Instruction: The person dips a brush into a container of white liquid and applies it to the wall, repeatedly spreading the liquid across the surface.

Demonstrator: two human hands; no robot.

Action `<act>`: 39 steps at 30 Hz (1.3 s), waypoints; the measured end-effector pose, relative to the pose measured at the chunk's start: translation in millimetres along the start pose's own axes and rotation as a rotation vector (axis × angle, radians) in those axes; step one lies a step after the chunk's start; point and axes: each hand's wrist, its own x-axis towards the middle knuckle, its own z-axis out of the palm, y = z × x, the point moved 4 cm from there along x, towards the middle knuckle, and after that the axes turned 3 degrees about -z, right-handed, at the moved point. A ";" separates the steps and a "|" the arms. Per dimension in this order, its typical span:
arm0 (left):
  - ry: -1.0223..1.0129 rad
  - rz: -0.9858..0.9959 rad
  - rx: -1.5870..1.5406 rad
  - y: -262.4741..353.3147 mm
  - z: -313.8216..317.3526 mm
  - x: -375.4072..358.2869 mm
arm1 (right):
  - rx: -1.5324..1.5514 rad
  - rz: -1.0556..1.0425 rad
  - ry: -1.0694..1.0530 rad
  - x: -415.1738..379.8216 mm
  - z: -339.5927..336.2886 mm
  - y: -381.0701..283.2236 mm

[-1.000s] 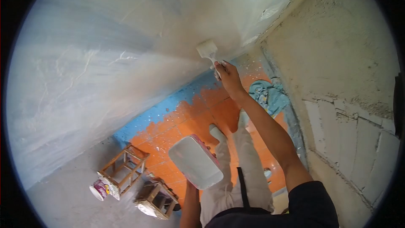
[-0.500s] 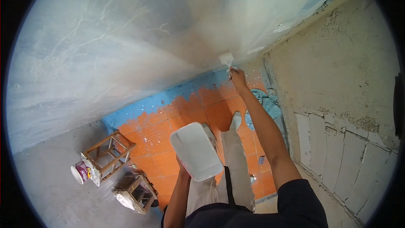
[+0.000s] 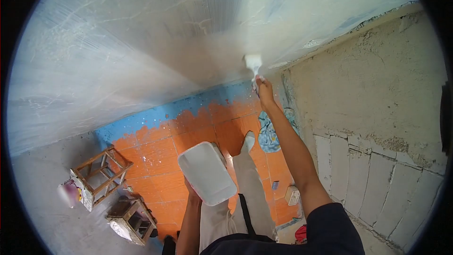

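Observation:
My right hand (image 3: pixel 263 89) is stretched out ahead, fingers wrapped round the handle of a white-coated paintbrush (image 3: pixel 253 61). The brush head is at the whitish, streaky wall (image 3: pixel 198 28), low down near the right-hand corner. Close to my body, my left hand (image 3: pixel 192 190) grips a white rectangular paint tray (image 3: pixel 207 174) by its left side; most of the fingers are hidden beneath it. The tray's inside looks coated in pale white.
Orange floor tiles (image 3: pixel 155 160) with paint spatters meet a blue strip (image 3: pixel 160 113) along the wall. Two wooden stools (image 3: pixel 101 174) stand at left, one bearing a paint bucket (image 3: pixel 69 195). A blue cloth (image 3: pixel 268 134) lies near the corner. A rough plaster wall (image 3: pixel 368 94) rises at right.
The view has shifted so that the floor, stools and tray sit further left. My right hand keeps the brush near the same spot on the wall, and more of the cloth shows.

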 end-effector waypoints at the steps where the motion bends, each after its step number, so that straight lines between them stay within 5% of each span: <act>1: 0.023 0.025 0.022 4.4 1.5 0.9 | -0.028 0.076 0.021 8.2 -7.6 14.0; 3: 0.055 0.065 0.055 16.0 5.7 -2.2 | -0.073 0.241 0.071 14.8 -22.9 36.3; 9: -0.041 0.034 0.009 17.6 7.3 -3.5 | 0.159 -0.270 0.013 -42.1 -6.6 -127.1; 12: 0.004 0.030 0.018 17.2 -10.2 -1.3 | 0.187 -0.442 0.012 -58.4 7.2 -155.9; 15: 0.041 0.034 0.046 24.8 -22.1 2.7 | 0.151 -0.342 -0.035 -30.6 11.0 -101.2; 18: 0.034 0.042 0.061 26.9 -22.0 6.3 | 0.074 -0.029 0.020 9.6 -6.8 13.1; 22: 0.027 0.055 0.092 29.9 -10.6 -5.1 | 0.082 0.157 0.132 2.5 -10.7 16.4; 30: 0.027 0.042 0.062 32.3 12.2 3.0 | 0.353 -0.464 -0.041 -94.1 15.8 -224.9; 33: -0.083 0.001 0.050 36.6 49.6 -5.1 | 0.340 -0.454 -0.097 -70.2 19.8 -188.4; 39: -0.325 -0.037 0.087 38.5 114.1 -22.8 | 0.052 0.026 0.057 3.3 -2.3 22.1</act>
